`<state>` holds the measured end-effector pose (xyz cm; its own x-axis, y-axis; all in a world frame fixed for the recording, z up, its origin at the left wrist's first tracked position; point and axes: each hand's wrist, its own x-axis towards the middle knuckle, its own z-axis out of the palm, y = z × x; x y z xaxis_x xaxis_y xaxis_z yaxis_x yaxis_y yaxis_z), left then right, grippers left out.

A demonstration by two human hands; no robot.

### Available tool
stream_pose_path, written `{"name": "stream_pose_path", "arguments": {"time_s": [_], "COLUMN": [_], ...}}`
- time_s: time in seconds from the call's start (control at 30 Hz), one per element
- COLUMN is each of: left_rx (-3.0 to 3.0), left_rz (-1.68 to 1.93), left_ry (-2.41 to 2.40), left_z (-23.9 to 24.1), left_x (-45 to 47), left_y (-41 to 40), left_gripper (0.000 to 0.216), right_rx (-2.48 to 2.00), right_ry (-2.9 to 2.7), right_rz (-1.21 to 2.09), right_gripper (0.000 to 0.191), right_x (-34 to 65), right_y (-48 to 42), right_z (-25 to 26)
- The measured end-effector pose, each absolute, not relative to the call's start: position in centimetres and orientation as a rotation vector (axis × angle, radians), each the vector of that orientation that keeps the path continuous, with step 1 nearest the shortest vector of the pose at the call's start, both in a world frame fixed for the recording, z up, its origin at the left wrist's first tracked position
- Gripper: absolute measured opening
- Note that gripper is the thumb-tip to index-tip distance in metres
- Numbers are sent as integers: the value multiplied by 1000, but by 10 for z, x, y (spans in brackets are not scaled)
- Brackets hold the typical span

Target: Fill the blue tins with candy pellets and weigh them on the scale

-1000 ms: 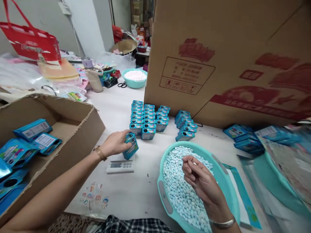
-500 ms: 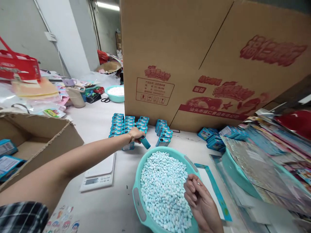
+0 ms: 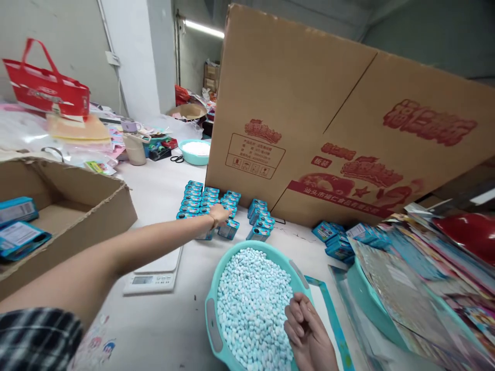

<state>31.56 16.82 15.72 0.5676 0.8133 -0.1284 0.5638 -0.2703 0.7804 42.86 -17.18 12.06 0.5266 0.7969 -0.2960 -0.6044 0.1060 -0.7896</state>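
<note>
My left hand [image 3: 219, 214] reaches out to the rows of small blue boxes [image 3: 190, 202]. Its fingers are closed at the back of one small blue box [image 3: 228, 230], which stands upright on the table at the front of a row; the fingertips are partly hidden. My right hand [image 3: 307, 330] is curled, thumb against fingers, over the right side of a turquoise basin [image 3: 212, 278]. Whether anything small is inside that hand I cannot make out. Pale blue and white candy-like pieces [image 3: 255, 304] fill the basin.
A white digital scale [image 3: 150, 282] lies left of the basin. An open carton [image 3: 96, 216] with blue boxes is at the left. A large printed carton [image 3: 309, 129] stands behind the rows. Stacked sheets [image 3: 402, 288] cover another basin at the right.
The small blue box in my left hand has gone from tilted in the air to standing at the front of a row. My right hand stays curled over the basin. The camera view has shifted.
</note>
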Motion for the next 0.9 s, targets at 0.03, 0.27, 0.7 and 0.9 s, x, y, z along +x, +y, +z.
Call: {"name": "stream_pose_path", "arguments": {"time_s": [0.03, 0.27, 0.7, 0.9], "left_rx": [1884, 1570, 1988, 2036], "left_rz": [378, 736, 279, 56], "left_ry": [1142, 1082, 1931, 1973], "left_z": [168, 262, 239, 165], "left_x": [301, 108, -195, -177], "left_y": [171, 207, 170, 192], "left_gripper": [38, 57, 54, 39], "right_rx": [-1051, -1886, -2189, -1959], "right_ry": [-264, -1431, -2378, -2158], "right_rz": [1054, 749, 558, 607], "right_gripper": [26, 41, 22, 49], "right_x": [426, 430, 410, 418], "right_y": [-164, -33, 129, 117], "right_z": [124, 134, 71, 68]}}
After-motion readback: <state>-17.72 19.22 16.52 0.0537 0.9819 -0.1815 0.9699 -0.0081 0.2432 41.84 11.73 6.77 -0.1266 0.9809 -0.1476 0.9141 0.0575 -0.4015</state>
